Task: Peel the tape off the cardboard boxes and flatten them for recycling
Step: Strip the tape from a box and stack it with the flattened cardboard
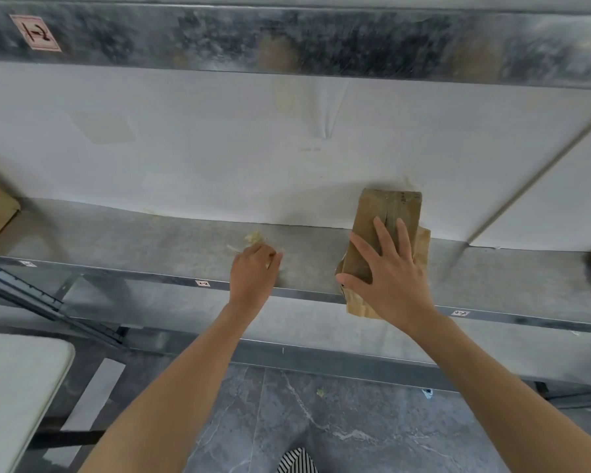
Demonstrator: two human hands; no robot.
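Now the right hand (389, 278) presses spread flat on the flattened box (391, 208) at the shelf's (151, 240) front edge, while the left hand (253, 273) has its fingers curled and pinches a tape scrap (269, 263).

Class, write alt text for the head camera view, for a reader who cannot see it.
A person's right hand presses flat, fingers spread, on a flattened cardboard box lying on a grey metal shelf. The left hand, fingers curled, pinches a pale tape scrap beside a crumpled bit of tape.
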